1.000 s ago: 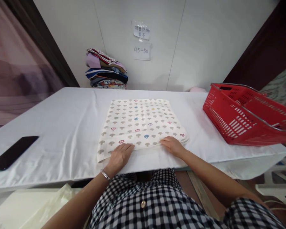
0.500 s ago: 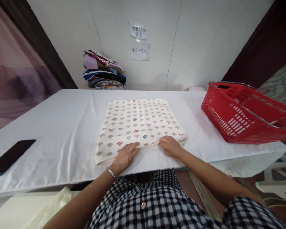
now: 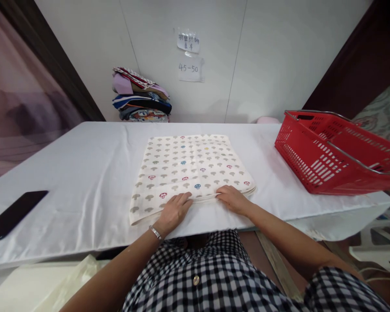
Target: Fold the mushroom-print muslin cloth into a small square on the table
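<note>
Near the middle of the white-draped surface [image 3: 91, 169], toward its front, lies a folded cream cloth [image 3: 188, 167] printed with mushrooms, mostly grey-brown, some red, blue, green or yellow. Several layers show along its near edge and right front corner, but their number cannot be made out. The left hand [image 3: 174, 210] covers part of that edge, its fingers on the print; its thumb is hard to tell from the fingers, so whether its grip is clenched or merely resting cannot be told. The right hand [image 3: 233, 200] has its grip pinched on the same edge, the fingertips hiding the bit of fabric between them. A silvery band [image 3: 155, 232] circles the left wrist.

To the left, a dark phone-like slab [image 3: 16, 214] is cut off by the frame. On the right, a red basket [image 3: 312, 167] with wire handles runs out of view, its inside only partly visible. Behind the far edge, a stack of folded fabrics [image 3: 142, 97] has its base hidden, and a pink object [image 3: 268, 120] shows only its top. On the wall, the upper paper [image 3: 188, 42] is hard to read; the lower sheet [image 3: 190, 68] says 45-50.
</note>
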Available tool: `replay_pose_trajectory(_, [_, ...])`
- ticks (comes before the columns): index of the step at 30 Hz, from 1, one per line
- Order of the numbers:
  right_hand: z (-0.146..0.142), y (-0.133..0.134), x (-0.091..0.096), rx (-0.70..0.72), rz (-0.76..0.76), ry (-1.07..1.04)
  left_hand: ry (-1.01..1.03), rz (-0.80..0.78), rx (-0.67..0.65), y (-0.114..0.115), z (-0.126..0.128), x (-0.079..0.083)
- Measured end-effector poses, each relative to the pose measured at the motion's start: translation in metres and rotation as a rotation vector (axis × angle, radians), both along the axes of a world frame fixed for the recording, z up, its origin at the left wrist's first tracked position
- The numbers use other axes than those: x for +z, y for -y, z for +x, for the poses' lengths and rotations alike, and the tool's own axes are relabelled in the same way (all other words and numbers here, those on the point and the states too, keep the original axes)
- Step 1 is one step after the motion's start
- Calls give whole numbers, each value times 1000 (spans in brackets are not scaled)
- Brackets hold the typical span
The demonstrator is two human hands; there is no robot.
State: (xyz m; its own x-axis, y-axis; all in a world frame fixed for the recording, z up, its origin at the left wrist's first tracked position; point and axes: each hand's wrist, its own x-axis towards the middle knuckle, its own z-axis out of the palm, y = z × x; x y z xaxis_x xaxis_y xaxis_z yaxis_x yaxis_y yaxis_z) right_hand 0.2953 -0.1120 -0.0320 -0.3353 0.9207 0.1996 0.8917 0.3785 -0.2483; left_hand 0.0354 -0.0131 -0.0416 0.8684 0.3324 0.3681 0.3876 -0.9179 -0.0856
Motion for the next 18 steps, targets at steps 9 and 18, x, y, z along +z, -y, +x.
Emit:
replay_pose_trajectory(9, [6, -3, 6, 80, -71, -15, 118, -60, 2, 3, 6, 0])
replay_pose_trajectory(18, [8, 9, -9, -1, 165, 131, 112, -54, -19, 5, 5, -2])
